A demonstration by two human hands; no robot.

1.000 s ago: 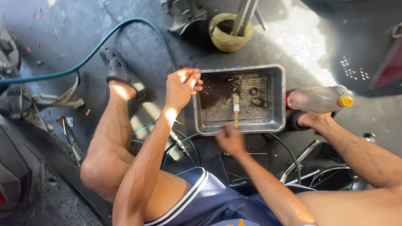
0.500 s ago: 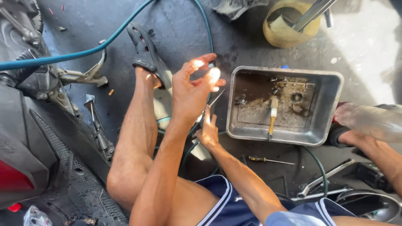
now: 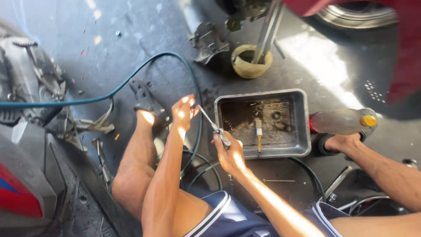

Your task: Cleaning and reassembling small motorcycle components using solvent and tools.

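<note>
I sit on the dark ground with my knees apart. My right hand (image 3: 229, 154) grips the lower end of a thin metal tool (image 3: 213, 126), a slim rod with a thicker handle. My left hand (image 3: 184, 112) pinches the tool's upper tip between its fingers. Both hands hover just left of a grey metal tray (image 3: 301, 115) that holds dirty liquid, a small brush (image 3: 258, 134) and some small round parts (image 3: 277, 116).
A green hose (image 3: 131, 81) curves across the ground past my left foot. A yellowish tub (image 3: 251, 69) stands behind the tray. A plastic bottle with a yellow cap (image 3: 342, 120) lies by my right foot. A scooter body (image 3: 30, 145) and loose tools fill the left side.
My right hand came up from near the tray's front edge and closed on the metal tool. My left hand lowered from a raised position and now pinches the tool's tip.
</note>
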